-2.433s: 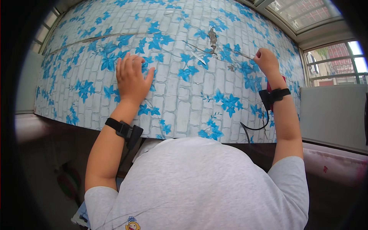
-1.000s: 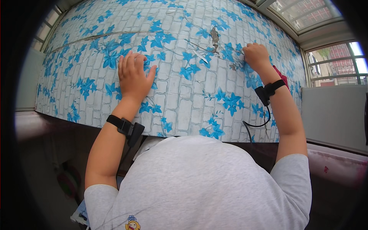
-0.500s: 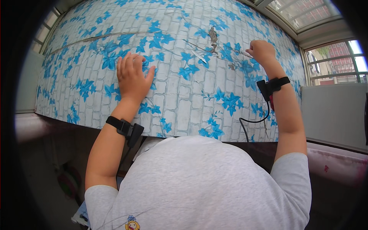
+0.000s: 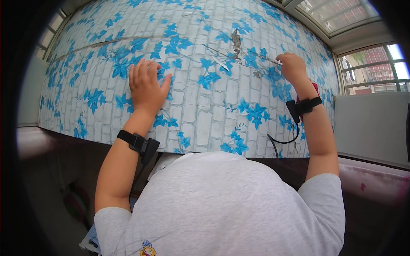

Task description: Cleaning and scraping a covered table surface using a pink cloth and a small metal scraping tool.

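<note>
My left hand [image 4: 149, 85] lies palm down on the patterned table covering [image 4: 205, 119], its fingers spread and nothing under them that I can see. At the far right, my right hand [image 4: 292, 68] is closed. From its fingertips a thin, pale stick-like thing [image 4: 273, 61] points left, low over the covering; its kind is too small to tell. Part of a red thing [image 4: 315, 87] shows beside my right wrist, mostly hidden by the arm.
Left of my right hand the covering has a torn brown patch [image 4: 236, 42] and a white peeled flap [image 4: 221, 63]. Black straps with small devices circle both forearms. A black cable [image 4: 284, 141] runs from the right one [image 4: 294, 111] over the table edge. Barred windows [image 4: 376, 68] stand at the right.
My right hand has moved slightly toward me, and more of the thin pale thing and the red thing shows. My left hand has stayed in place.
</note>
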The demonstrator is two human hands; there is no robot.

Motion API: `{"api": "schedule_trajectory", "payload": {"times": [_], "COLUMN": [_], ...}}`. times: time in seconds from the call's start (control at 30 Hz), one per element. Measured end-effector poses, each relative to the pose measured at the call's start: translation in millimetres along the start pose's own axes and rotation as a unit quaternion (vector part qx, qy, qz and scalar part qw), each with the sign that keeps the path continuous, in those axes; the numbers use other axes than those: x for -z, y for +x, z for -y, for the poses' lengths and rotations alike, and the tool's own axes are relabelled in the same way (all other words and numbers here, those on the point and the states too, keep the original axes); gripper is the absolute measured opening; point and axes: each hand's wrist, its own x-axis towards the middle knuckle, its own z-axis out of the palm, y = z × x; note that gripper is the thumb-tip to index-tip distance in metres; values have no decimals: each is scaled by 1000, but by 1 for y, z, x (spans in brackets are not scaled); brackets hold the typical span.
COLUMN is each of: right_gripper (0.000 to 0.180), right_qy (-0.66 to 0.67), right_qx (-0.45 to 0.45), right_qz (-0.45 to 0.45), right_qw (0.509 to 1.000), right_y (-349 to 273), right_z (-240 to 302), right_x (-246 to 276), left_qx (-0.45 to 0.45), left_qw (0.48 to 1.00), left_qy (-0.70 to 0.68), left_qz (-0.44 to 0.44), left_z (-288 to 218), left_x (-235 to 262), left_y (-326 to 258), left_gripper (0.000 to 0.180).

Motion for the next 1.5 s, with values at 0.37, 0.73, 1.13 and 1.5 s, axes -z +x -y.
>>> {"api": "schedule_trajectory", "payload": {"times": [0.37,0.73,1.13,1.5], "right_gripper": [23,14,11,14], "right_qy": [-44,-22,3,-130], "right_qx": [-5,8,6,43], "right_qz": [1,54,14,106], "right_qw": [999,998,1000,985], "right_y": [-10,0,-6,17], "right_z": [-8,-12,-11,5], "right_x": [-6,-4,-12,-2], "left_qx": [-1,2,14,6], "left_qw": [1000,1000,1000,1000], "left_qy": [4,6,0,16], "left_qz": [-3,-7,5,14], "left_z": [0,2,-3,3], "left_x": [-2,-1,1,-3], "left_y": [1,-1,2,-3], "left_gripper": [34,34,35,35]}}
